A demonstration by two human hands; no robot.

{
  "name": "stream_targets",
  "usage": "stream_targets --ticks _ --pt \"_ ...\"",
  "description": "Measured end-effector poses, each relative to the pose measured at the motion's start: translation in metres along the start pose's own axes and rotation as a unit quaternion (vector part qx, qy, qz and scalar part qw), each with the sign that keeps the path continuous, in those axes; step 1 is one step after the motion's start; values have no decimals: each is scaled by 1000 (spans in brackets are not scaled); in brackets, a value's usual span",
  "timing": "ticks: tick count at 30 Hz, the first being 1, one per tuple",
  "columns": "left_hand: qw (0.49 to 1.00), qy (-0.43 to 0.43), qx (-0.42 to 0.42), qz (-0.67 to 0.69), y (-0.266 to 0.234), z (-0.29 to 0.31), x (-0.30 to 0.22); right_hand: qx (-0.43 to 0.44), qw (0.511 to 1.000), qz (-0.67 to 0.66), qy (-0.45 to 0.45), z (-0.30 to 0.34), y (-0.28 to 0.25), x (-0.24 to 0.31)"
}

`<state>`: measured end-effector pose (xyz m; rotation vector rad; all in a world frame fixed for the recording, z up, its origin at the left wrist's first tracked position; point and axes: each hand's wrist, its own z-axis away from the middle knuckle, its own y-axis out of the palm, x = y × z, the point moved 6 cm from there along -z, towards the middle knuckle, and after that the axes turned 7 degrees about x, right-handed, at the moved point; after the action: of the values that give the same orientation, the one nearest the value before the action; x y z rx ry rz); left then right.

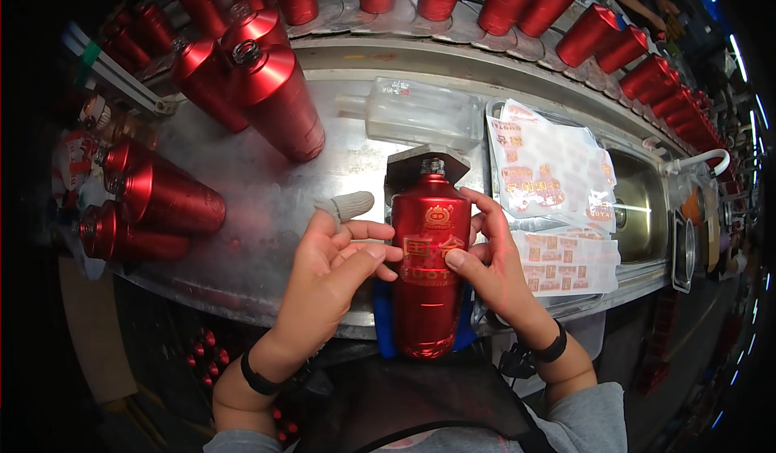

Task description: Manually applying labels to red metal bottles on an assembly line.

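Observation:
A glossy red bottle (431,316) with a gold emblem and gold lettering lies tilted in front of me, its clear neck pointing away. It rests on a dark holder (404,166) with blue cloth (384,316) showing beside its lower part. My right hand (497,263) grips the bottle's right side, the thumb pressing on the lettering and the fingers along the edge. At the left edge of the bottle is my left hand (335,263), its fingers apart and the tips at or against the glass. A pale finger cot (352,205) covers its raised index finger.
Printed transfer sheets (550,170) lie right of the bottle, beside a metal sink (643,210) with a white tap (707,160). A clear rectangular bottle (424,113) lies behind. More red bottles (279,101) stand or lie at left; others line a conveyor (388,23) at the back.

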<state>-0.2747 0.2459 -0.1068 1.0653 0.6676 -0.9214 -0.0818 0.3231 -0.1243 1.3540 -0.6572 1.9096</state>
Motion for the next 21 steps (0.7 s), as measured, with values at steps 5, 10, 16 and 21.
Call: stream_targets --ticks 5,10,16,21 --pt "998 -26 27 56 9 -3 -1 -1 1000 12 3 1 -2 1" --pt "1000 -9 5 -22 14 -4 2 4 1000 8 -1 0 -1 -1" --pt "993 20 -1 -120 10 -15 1 -2 1000 -3 -6 -4 3 -2" --pt "997 56 6 -58 17 -13 0 -5 1000 20 -1 -4 4 -1"
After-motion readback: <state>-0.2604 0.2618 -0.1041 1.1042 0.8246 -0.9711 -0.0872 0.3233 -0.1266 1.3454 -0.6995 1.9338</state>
